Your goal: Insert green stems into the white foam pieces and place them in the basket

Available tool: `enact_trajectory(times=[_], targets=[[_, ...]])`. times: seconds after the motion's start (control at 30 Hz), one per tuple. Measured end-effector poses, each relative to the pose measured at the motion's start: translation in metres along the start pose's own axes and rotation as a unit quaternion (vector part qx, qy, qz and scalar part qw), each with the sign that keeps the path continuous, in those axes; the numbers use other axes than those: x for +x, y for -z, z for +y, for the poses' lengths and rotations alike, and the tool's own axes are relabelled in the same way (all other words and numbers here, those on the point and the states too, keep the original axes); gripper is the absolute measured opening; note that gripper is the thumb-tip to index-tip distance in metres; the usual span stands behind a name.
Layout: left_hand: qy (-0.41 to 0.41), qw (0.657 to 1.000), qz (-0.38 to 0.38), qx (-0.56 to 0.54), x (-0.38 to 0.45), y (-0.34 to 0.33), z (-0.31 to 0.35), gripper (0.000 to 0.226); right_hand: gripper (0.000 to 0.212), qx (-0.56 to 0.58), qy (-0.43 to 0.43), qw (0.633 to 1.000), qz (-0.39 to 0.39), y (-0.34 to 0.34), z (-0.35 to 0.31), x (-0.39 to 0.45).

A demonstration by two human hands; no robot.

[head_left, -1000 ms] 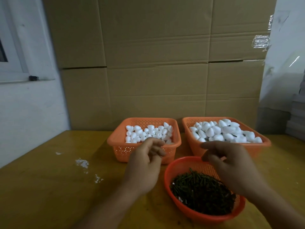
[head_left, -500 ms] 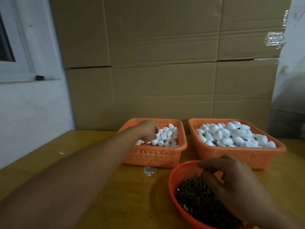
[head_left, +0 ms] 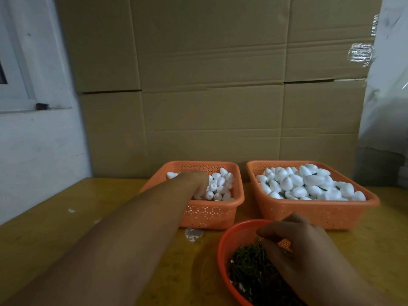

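- The white foam pieces (head_left: 220, 187) are small, smooth and egg-shaped; they are lying heaped in the left orange basket (head_left: 209, 212) at 12 o'clock on the table (head_left: 55, 235).
- The green stems (head_left: 249, 266) are thin, dark and short, lying in a tangled pile in the round red bowl (head_left: 223, 250) at 5 o'clock.
- The left hand (head_left: 197, 181) is reaching into the left basket, its fingers curling down among the foam pieces; whether they are gripping one cannot be told.
- The right hand (head_left: 309, 252) is hovering over the bowl, fingers bent and pinching at the stems, and covering much of the pile.
- The right orange basket (head_left: 313, 212) at 1 o'clock is holding larger white foam pieces (head_left: 309, 183), some with green bits showing between them.
- The left forearm is stretching across the table from 7 o'clock, hiding part of the left basket's near-left corner.
- Cardboard boxes (head_left: 209, 85) are standing just behind both baskets; a white smear (head_left: 193, 234) is lying on the table in front of the left basket.
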State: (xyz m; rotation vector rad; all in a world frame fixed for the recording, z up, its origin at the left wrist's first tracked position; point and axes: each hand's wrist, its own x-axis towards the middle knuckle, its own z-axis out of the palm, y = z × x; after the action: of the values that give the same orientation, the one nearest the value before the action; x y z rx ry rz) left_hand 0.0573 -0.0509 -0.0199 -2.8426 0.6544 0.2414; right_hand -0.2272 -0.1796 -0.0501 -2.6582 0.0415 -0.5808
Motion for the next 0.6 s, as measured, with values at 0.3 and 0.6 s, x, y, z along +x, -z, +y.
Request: enact_trajectory(times=[0.3, 0.6], targets=[[-0.006, 1.000, -0.001, -0.018, -0.005, 0.000, -0.005, 0.059, 0.022, -0.002, 0.003, 1.000, 0.008, -0.001, 0.000, -0.001], [-0.099, 0.942, 0.182, -0.265, -0.029, -0.004, -0.013, 0.040, 0.023, -0.017, 0.016, 1.000, -0.003, 0.003, -0.002, -0.003]])
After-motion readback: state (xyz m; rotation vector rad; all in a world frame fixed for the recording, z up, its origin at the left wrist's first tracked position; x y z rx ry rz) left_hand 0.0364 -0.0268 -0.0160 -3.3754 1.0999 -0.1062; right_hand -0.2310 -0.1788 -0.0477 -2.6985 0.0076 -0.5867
